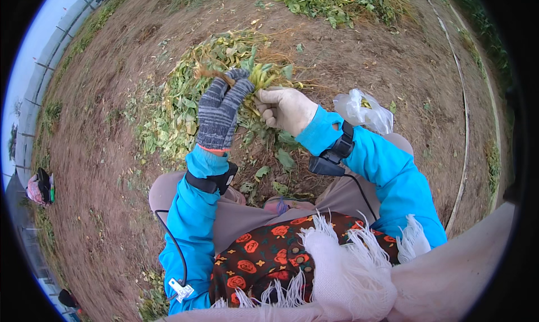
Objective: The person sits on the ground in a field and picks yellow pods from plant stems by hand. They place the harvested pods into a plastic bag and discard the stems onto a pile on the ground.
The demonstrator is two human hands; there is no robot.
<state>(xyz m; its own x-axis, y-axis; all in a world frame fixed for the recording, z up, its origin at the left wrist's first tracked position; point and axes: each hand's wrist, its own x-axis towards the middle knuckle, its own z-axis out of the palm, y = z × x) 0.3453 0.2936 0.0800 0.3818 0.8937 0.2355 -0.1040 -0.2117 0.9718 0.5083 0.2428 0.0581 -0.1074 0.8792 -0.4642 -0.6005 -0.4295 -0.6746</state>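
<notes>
My left hand (225,107), in a grey striped knit glove, grips an uprooted plant by its stem. Its brown roots (212,75) stick out to the left of the glove. A bunch of yellow-green pods (262,77), probably beans, shows between the two hands. My right hand (287,107) has thumb and forefinger pinched together at the lower edge of this bunch. What exactly lies between those fingertips is partly hidden. Just beyond and below the hands spreads a heap of pulled plants (181,99) with green and yellowing leaves.
A translucent plastic bag (364,109) with some pods stands by my right knee. Another plant pile (345,2) lies farther ahead. Loose leaves (286,157) litter the soil between my legs. Black cables (177,242) run along both sleeves. A pale line (465,111) crosses the right side.
</notes>
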